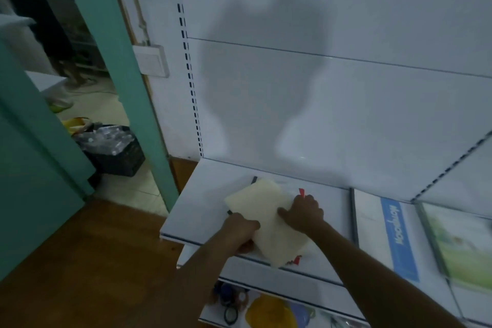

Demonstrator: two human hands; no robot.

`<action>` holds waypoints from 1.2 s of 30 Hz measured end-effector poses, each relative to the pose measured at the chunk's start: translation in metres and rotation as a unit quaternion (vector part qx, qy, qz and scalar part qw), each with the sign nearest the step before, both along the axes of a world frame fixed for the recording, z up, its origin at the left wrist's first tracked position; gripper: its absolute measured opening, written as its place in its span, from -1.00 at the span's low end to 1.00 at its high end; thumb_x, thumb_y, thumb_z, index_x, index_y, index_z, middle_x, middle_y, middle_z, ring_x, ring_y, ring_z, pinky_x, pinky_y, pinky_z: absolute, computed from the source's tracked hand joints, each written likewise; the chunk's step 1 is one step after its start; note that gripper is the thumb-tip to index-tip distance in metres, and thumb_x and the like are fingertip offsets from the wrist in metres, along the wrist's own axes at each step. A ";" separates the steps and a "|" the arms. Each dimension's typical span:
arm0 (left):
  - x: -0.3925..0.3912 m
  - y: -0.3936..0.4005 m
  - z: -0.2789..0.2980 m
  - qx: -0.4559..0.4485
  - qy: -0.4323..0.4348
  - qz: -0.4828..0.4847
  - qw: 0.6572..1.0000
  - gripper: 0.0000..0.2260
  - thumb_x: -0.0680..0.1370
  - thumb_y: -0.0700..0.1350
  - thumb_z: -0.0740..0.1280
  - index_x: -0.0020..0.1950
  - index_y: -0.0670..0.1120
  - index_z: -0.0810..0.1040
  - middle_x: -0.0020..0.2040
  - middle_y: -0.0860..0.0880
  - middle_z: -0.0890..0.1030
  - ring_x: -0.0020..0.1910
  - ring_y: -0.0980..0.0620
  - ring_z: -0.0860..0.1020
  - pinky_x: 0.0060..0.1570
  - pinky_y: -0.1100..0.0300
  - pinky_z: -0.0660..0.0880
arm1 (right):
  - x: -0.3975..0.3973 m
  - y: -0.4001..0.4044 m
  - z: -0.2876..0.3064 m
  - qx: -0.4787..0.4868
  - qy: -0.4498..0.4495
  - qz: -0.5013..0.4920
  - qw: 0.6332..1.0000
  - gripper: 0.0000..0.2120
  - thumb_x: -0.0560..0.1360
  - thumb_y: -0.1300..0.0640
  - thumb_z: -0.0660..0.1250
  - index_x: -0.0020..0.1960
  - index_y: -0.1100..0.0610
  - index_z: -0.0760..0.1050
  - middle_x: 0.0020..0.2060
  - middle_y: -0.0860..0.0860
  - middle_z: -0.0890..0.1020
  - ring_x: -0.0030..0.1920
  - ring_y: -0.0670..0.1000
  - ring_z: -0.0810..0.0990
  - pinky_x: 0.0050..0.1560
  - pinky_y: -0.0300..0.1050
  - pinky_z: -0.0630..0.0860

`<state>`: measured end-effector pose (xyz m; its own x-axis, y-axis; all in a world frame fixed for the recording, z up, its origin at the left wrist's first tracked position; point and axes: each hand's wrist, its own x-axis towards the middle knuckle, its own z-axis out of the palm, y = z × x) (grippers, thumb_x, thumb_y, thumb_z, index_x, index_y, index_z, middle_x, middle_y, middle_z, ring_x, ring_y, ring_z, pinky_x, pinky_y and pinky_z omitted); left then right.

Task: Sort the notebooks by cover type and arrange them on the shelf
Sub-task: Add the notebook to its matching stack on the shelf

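Observation:
A cream-coloured notebook (269,218) lies tilted on the white shelf (197,210), on top of another notebook whose red-marked white cover (302,192) and dark edge show around it. My left hand (239,234) grips the cream notebook's near-left edge. My right hand (303,213) presses on its right side, fingers curled over it. To the right lie a white notebook with a blue band (383,237) and a green-and-white notebook (458,245), both flat on the shelf.
A lower shelf holds a yellow item (269,311) and dark round objects (229,303). Left of the shelf stand a teal door frame (117,66) and a black crate of bottles (114,149) on the floor. A person's legs show in the far room.

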<state>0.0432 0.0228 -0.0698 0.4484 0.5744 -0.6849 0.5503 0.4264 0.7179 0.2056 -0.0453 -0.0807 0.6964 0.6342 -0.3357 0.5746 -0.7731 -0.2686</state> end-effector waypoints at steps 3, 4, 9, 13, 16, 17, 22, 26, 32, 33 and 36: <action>-0.003 0.000 -0.005 0.028 -0.027 0.016 0.999 -0.62 0.50 -0.26 0.35 0.30 -0.24 0.41 0.12 -0.21 0.55 -0.01 -0.14 0.55 -0.11 0.01 0.58 | -0.014 -0.004 -0.007 0.024 0.011 -0.024 0.999 -0.27 0.44 -0.29 0.26 0.39 0.19 0.26 0.30 0.15 0.39 0.29 0.17 0.40 0.28 0.08 0.39; -0.005 -0.001 -0.004 0.034 -0.023 0.018 0.999 -0.60 0.48 -0.26 0.36 0.30 -0.24 0.40 0.11 -0.20 0.55 0.00 -0.15 0.54 -0.08 -0.02 0.58 | -0.018 -0.006 -0.010 0.036 0.018 -0.031 0.999 -0.27 0.44 -0.29 0.26 0.39 0.20 0.27 0.29 0.14 0.43 0.27 0.15 0.43 0.26 0.05 0.42; -0.007 -0.004 -0.002 0.118 0.036 0.015 0.992 -0.39 0.48 -0.15 0.39 0.42 -0.27 0.17 0.24 -0.25 0.44 0.13 -0.19 0.50 0.00 0.03 0.54 | -0.030 -0.017 -0.009 0.090 0.061 -0.041 0.993 -0.45 0.55 -0.16 0.20 0.32 0.26 0.37 0.18 0.13 0.56 0.17 0.10 0.54 0.12 -0.09 0.49; 0.002 -0.005 0.007 0.140 0.011 0.050 0.989 -0.45 0.50 -0.07 0.41 0.37 -0.26 0.27 0.25 -0.25 0.47 0.15 -0.19 0.51 0.09 -0.01 0.53 | -0.022 -0.020 0.000 0.145 0.103 -0.088 0.980 -0.45 0.55 -0.19 0.16 0.33 0.22 0.36 0.19 0.12 0.56 0.17 0.11 0.54 0.16 -0.05 0.47; 0.013 -0.010 0.017 0.143 -0.004 0.056 0.988 -0.48 0.49 -0.08 0.42 0.32 -0.25 0.29 0.21 -0.24 0.49 0.12 -0.19 0.52 0.10 -0.06 0.53 | -0.014 -0.023 0.014 0.184 0.140 -0.094 0.968 -0.41 0.56 -0.21 0.13 0.37 0.23 0.31 0.23 0.13 0.52 0.20 0.14 0.53 0.22 0.01 0.47; 0.017 -0.013 0.022 0.152 -0.010 0.053 0.987 -0.48 0.47 -0.09 0.43 0.30 -0.24 0.29 0.20 -0.24 0.49 0.11 -0.18 0.53 0.10 -0.06 0.54 | -0.012 -0.026 0.019 0.206 0.150 -0.092 0.963 -0.43 0.56 -0.20 0.14 0.37 0.21 0.29 0.24 0.12 0.51 0.19 0.14 0.53 0.21 0.01 0.47; 0.043 -0.024 0.037 0.229 -0.035 0.021 0.973 -0.42 0.39 -0.02 0.48 0.25 -0.18 0.28 0.11 -0.13 0.49 0.04 -0.13 0.51 0.07 -0.01 0.51 | 0.007 -0.049 0.030 0.269 0.167 -0.105 0.943 -0.48 0.54 -0.20 0.18 0.32 0.15 0.28 0.20 0.10 0.52 0.12 0.08 0.54 0.15 0.02 0.53; 0.062 -0.036 0.048 0.272 -0.067 -0.019 0.960 -0.49 0.46 -0.10 0.45 0.25 -0.21 0.26 0.08 -0.11 0.46 0.02 -0.10 0.50 -0.02 0.07 0.48 | 0.019 -0.070 0.046 0.286 0.171 -0.155 0.930 -0.51 0.57 -0.16 0.17 0.34 0.16 0.35 0.22 0.09 0.52 0.13 0.07 0.52 0.08 -0.08 0.45; 0.101 -0.066 0.066 0.269 -0.150 -0.133 0.942 -0.57 0.49 -0.11 0.43 0.22 -0.20 0.29 0.08 -0.09 0.49 -0.01 -0.06 0.51 -0.06 0.12 0.47 | 0.033 -0.125 0.067 0.293 0.080 -0.278 0.911 -0.52 0.57 -0.16 0.12 0.26 0.19 0.42 0.16 0.11 0.55 0.14 0.13 0.53 0.07 -0.07 0.45; 0.107 -0.076 0.069 0.269 -0.165 -0.154 0.936 -0.58 0.49 -0.11 0.43 0.21 -0.18 0.30 0.07 -0.08 0.50 -0.01 -0.06 0.52 -0.05 0.12 0.49 | 0.031 -0.139 0.069 0.292 0.062 -0.301 0.906 -0.51 0.56 -0.18 0.11 0.24 0.19 0.41 0.15 0.12 0.55 0.14 0.14 0.53 0.08 -0.06 0.45; 0.125 -0.110 0.073 0.254 -0.193 -0.223 0.921 -0.64 0.50 -0.10 0.39 0.22 -0.14 0.35 0.07 -0.07 0.54 -0.01 -0.07 0.53 -0.03 0.11 0.49 | 0.025 -0.188 0.071 0.322 0.023 -0.359 0.876 -0.43 0.52 -0.26 0.11 0.21 0.21 0.41 0.10 0.13 0.57 0.12 0.17 0.55 0.09 -0.02 0.49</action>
